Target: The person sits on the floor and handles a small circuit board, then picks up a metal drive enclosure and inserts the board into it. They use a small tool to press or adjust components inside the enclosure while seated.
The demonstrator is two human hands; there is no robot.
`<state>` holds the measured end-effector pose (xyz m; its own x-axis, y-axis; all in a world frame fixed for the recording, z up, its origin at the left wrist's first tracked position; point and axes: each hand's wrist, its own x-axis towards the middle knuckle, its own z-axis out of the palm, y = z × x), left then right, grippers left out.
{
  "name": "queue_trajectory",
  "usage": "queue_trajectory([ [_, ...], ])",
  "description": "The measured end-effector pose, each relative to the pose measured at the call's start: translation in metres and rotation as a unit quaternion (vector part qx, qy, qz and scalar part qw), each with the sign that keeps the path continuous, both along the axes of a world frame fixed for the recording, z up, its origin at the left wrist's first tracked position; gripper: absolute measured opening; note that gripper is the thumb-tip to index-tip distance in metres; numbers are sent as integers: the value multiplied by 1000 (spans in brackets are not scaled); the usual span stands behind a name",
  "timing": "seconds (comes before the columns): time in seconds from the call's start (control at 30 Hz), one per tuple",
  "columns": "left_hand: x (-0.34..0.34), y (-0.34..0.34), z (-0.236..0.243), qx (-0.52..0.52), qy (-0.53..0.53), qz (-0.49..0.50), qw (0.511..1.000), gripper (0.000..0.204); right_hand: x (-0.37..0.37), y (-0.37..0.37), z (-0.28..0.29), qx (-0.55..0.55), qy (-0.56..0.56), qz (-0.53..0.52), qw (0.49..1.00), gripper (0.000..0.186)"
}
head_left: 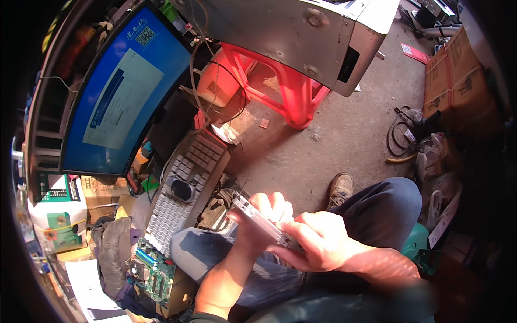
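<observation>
Above my lap I hold a thin, silvery rectangular device (263, 221) with small slots or connectors at its end; its exact kind is not clear. My left hand (251, 235) is closed around it, thumb on the near side and fingers curling over the far side. On the device's right end, my right hand (321, 243) is closed, its fingers bent against the edge. What its fingertips pinch is hidden. Left of my hands lies a white keyboard (169, 214), with a dark computer mouse (180, 189) resting on it. A green circuit board (156, 277) sits beside my left knee.
A lit monitor (121, 97) stands at the left. Ahead, a metal computer case (280, 32) rests on a red plastic stool (296, 102). Cardboard boxes (452, 75), a coiled cable (396, 134) and plastic bags (431, 153) line the right side. Loose cables hang near the monitor.
</observation>
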<state>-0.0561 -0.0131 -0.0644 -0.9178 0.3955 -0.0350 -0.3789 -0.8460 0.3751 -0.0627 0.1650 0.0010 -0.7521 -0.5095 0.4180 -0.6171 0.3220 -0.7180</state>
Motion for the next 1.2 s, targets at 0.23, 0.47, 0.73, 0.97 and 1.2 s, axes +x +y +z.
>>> queue_trajectory([
  [0.23,-4,10,1,87,9,-14,996,60,6,-4,0,15,77,-34,996,38],
  [0.47,-5,11,4,80,8,-27,996,60,10,-6,3,16,81,-39,996,43],
  [0.73,5,5,0,-164,47,11,985,26,-2,-1,14,-218,-181,-58,957,24],
  [0.97,7,6,6,-309,102,45,945,22,-3,0,18,-203,-189,-69,958,16],
  [1.2,7,5,-9,-303,136,58,942,26,-2,2,23,-185,-201,-88,958,11],
])
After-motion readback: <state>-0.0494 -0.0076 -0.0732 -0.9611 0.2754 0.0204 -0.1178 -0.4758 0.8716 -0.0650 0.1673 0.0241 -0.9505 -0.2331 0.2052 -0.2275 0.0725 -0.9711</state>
